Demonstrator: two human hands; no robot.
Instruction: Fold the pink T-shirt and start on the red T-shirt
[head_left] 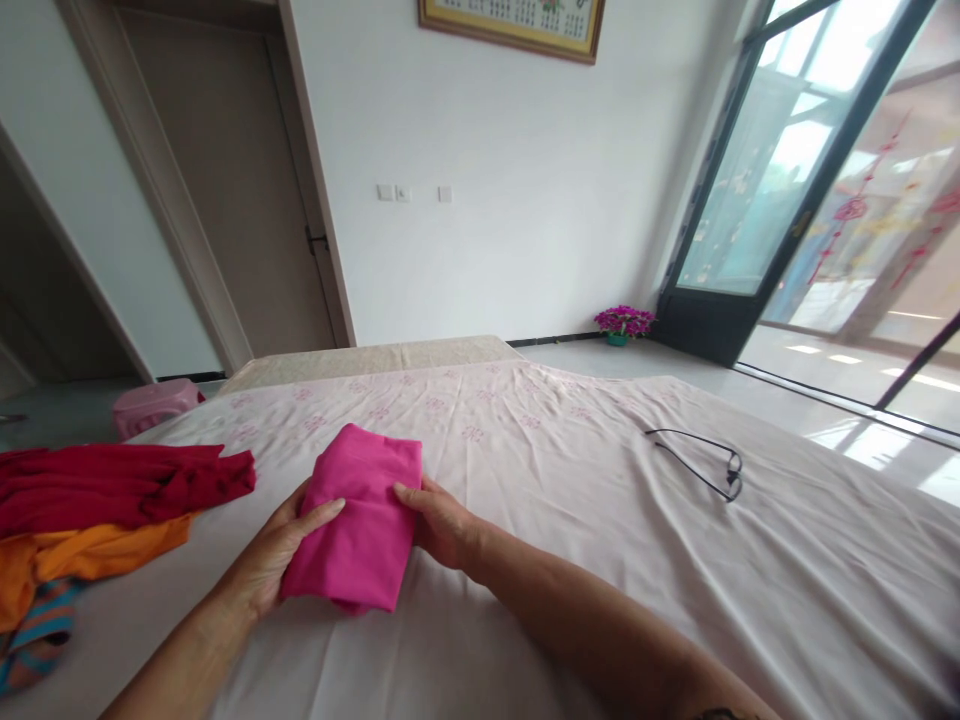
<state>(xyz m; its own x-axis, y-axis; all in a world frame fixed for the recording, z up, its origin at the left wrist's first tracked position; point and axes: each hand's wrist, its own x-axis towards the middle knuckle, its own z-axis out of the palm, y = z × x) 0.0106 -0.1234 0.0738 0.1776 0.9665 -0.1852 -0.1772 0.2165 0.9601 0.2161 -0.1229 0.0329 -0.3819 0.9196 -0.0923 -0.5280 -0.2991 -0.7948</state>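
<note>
The folded pink cloth (367,530) is between both hands over the bed (570,580), long axis near to far, far end leaning right; left hand (281,550) grips its left edge, right hand (448,522) its right.

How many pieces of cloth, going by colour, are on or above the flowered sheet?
4: a pink cloth between the left hand and right hand; at the left, a red cloth, an orange cloth nearer, a striped cloth nearest. The pile may hide more.
</note>
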